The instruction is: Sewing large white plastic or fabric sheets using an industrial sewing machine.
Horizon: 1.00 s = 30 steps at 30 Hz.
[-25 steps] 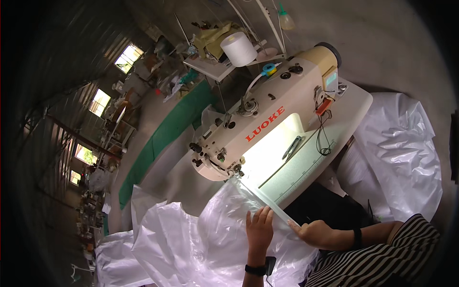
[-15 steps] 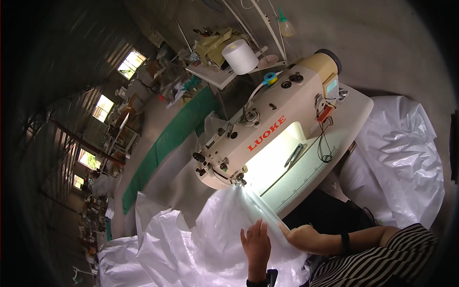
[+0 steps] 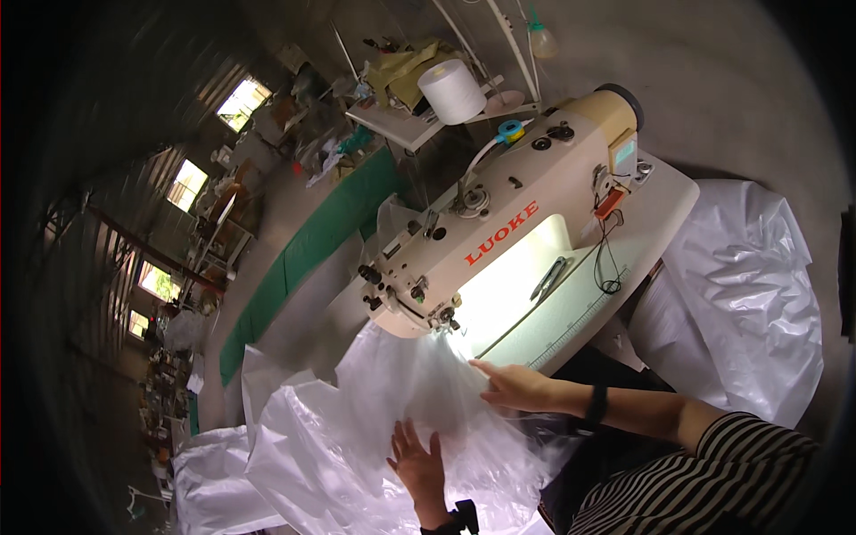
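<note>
A large glossy white sheet (image 3: 308,446), thin and wrinkled, runs under the needle area (image 3: 446,328) of an industrial sewing machine (image 3: 499,223). My left hand (image 3: 417,465) lies on the sheet, below and left of the needle, fingers spread. Closer to the needle, my right hand (image 3: 522,389) rests at the sheet's right edge by the machine bed. Its index finger stretches toward the needle and the thumb stands apart; the other fingers are partly hidden. A bright lamp glow washes out the stitching spot.
Dark-handled snips (image 3: 547,278) lie on the machine bed (image 3: 571,312). Behind stands a white thread cone (image 3: 451,93). More white sheeting (image 3: 744,294) hangs at the right. A long green cover (image 3: 303,259) stretches away at the left. A black cord (image 3: 608,267) dangles from the machine.
My right hand has moved up and left along the sheet's edge, closer to the needle. My left hand has slid left, fingers more spread. The sheet has shifted left.
</note>
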Tool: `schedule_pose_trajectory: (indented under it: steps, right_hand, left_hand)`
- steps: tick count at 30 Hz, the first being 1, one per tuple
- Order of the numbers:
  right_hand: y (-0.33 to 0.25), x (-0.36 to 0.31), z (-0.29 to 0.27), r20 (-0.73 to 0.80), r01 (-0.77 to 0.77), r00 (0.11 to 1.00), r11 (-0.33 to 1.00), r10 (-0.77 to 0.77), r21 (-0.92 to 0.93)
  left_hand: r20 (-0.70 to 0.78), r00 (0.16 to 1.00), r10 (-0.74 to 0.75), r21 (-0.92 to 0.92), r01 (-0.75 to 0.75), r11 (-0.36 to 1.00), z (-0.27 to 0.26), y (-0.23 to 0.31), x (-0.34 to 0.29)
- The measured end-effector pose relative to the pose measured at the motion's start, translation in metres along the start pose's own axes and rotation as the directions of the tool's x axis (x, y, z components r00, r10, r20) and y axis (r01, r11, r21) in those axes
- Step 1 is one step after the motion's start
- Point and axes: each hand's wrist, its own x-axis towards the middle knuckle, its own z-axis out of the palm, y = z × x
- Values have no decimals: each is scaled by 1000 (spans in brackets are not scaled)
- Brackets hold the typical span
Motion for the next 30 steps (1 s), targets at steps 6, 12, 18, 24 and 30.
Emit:
schedule_pose_trajectory:
  steps: [6,12,18,24,30]
  right_hand:
    - [68,-94,34,408,-349,913,556,18,755]
    - [51,-158,13,831,-551,553,777,67,304]
    - [45,-202,-47,634,-682,722,435,277,588]
    - [53,-213,-28,513,-573,790,701,335,424]
    - [34,-205,-34,532,-564,791,697,302,442]
  left_hand:
    - [4,996,-86,18,86,996,23,-59,9]
    - [-49,997,-53,73,56,996,30,-93,35]
    - [-69,993,96,-9,-97,995,30,-138,65]
    - [-135,983,124,-418,-170,893,-11,-77,36]
    - [-55,906,420,70,-416,907,26,-61,-51]
